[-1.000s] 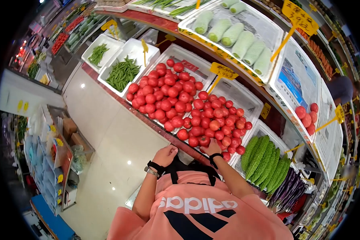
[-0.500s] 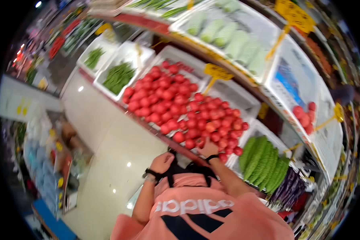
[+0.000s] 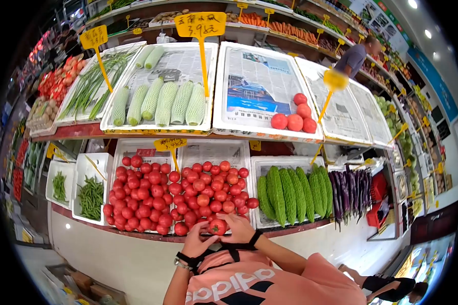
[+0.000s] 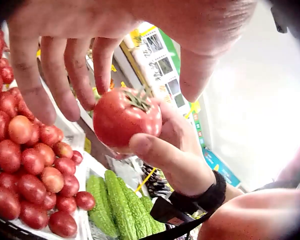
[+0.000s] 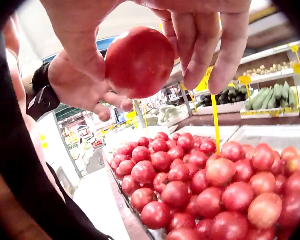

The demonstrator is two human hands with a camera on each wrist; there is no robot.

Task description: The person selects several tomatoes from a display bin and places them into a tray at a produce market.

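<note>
- One tomato point(image 3: 218, 227), round, with smooth, glossy red skin and a green, spiky stem cap, is held in the air at the front edge of the bench point(image 3: 285, 232).
- The right hand point(image 3: 239, 229) pinches this tomato, its thumb and fingers bent around the sides.
- The left hand point(image 3: 194, 243) is just beside it, loosely spread, with the thumb well apart from the gently bent fingers; whether a fingertip touches the skin, I cannot tell.
- Many loose tomatoes point(image 3: 142, 195), shiny and round, some paler orange, are heaped behind the hands in white trays point(image 3: 213, 151).
- Right of the heap, long bitter melons point(image 3: 290, 195) show bumpy green skin, and slim purple eggplants point(image 3: 351, 190) lie beyond them.
- Thin green pods point(image 3: 90, 201) fill a white box to the left.
- Above, pale long gourds point(image 3: 165, 104) wear net sleeves, and flat printed newspaper point(image 3: 247, 96) lines the neighbouring tray.
- Yellow price tags point(image 3: 201, 24) stand on thin stems.
</note>
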